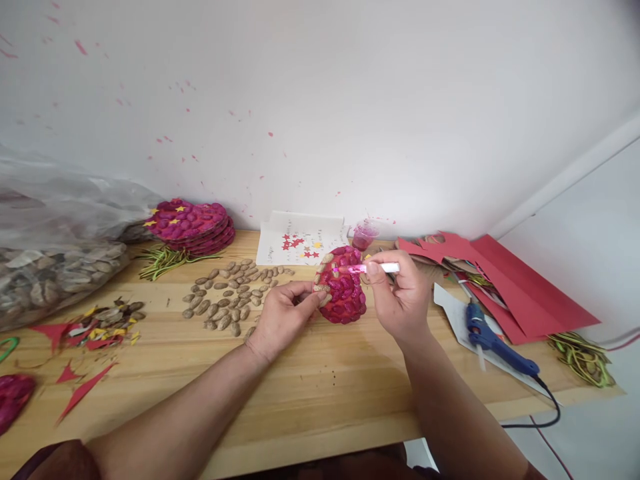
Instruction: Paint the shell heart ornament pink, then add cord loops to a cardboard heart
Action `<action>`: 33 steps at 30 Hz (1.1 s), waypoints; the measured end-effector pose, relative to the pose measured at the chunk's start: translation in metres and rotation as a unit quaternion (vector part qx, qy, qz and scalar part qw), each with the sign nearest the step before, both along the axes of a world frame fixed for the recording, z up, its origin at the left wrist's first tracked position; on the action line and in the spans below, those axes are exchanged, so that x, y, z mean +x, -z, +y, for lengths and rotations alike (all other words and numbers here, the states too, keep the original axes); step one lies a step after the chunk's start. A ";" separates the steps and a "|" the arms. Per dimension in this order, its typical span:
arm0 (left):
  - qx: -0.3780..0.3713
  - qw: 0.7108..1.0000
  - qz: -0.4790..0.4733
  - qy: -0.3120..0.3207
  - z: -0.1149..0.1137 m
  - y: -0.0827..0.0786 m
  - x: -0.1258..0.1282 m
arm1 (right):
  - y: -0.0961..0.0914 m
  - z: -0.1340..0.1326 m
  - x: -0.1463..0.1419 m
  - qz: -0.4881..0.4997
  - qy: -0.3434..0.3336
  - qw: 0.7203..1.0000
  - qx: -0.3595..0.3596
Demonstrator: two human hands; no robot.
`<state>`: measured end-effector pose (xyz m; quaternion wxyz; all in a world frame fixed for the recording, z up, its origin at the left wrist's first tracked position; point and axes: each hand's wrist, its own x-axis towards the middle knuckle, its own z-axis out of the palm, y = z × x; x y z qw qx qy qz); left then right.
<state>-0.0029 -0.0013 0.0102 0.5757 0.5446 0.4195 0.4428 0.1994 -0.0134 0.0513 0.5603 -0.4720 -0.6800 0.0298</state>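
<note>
My left hand [286, 312] grips the left edge of a peanut-covered disc [347, 297], held tilted up above the table. Most of its peanuts are wet magenta; several along the left edge are still bare tan, with red showing between. In my right hand [403, 297] is a paintbrush [389, 267] with a white handle, pinched between thumb and fingers. Its magenta-coated end touches the peanuts at the disc's upper left. Behind the disc stands a small clear cup [366, 233] with magenta paint. Loose peanuts [235, 297] lie left of my left hand.
Finished-looking magenta discs [193, 230] are stacked at back left beside a plastic bag of peanuts [55, 267]. Paper with small stars [300, 243] lies at the back. Red card [530, 287] and a blue glue gun [500, 343] with a cord are right; scraps [107, 327] lie left.
</note>
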 end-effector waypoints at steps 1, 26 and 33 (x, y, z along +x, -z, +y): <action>-0.004 1.000 -0.002 0.001 0.000 0.001 0.000 | 0.000 0.000 0.000 -0.005 -0.003 1.000 -0.001; -0.036 0.999 -0.041 0.001 0.003 0.006 -0.001 | -0.014 -0.002 -0.003 -0.142 -0.047 0.987 0.056; -0.080 0.991 -0.110 -0.018 0.004 0.004 0.001 | -0.014 -0.002 -0.002 -0.128 -0.019 0.990 0.063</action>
